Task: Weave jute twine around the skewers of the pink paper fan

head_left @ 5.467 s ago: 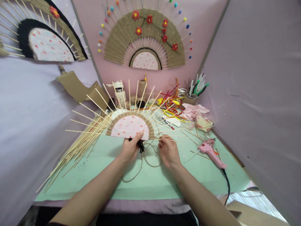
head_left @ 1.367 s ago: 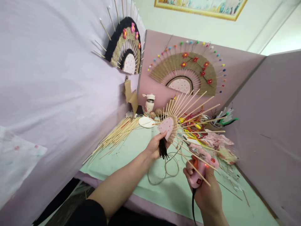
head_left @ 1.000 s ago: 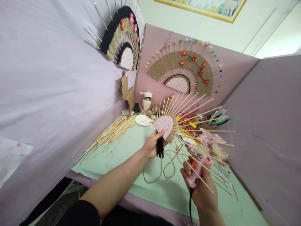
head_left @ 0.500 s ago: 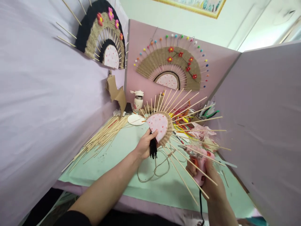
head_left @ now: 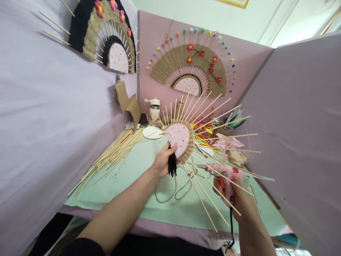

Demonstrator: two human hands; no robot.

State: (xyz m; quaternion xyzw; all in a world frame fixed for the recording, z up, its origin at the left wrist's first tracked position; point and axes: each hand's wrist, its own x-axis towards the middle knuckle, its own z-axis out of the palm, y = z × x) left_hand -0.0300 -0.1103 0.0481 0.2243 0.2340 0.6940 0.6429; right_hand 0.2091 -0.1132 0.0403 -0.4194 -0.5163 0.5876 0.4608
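While your left hand [head_left: 162, 163] pinched the half-made fan [head_left: 179, 139] at its base, fingers closed, above the tabletop [head_left: 128, 185], your right hand [head_left: 234, 197], right of the fan, gripped the pink glue gun [head_left: 225, 175], nozzle toward the fan's jute edge.

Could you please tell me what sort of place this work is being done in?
It looks like a small handicraft booth: finished woven fans hang on the partition walls, loose bamboo sticks lie on the green table, and the right hand holds a pink glue gun.
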